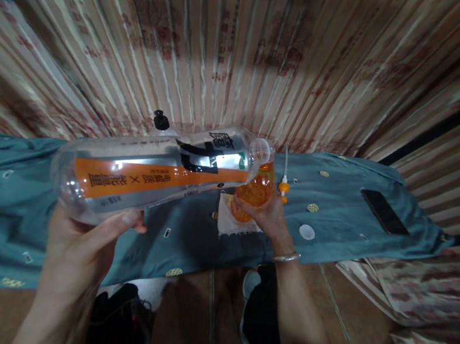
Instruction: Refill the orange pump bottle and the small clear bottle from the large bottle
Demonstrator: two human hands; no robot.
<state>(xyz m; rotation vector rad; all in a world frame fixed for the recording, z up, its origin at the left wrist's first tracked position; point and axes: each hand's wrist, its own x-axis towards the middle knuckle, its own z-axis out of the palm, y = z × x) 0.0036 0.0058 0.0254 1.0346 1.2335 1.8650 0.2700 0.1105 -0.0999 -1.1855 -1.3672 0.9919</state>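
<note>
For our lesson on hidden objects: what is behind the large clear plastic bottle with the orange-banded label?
A black plastic pump top, a pale sliver beneath it, and the pleated beige curtain. The clear bottle hides whatever lies lower down.

From your head, the camera looks forward and down over the nearby blue cloth [341, 197], facing the curtain [251, 51] at twelve o'clock.

A large clear bottle [154, 173] with an orange-banded label tilts nearly horizontal. Its mouth meets a smaller translucent orange bottle [257, 191].
</note>
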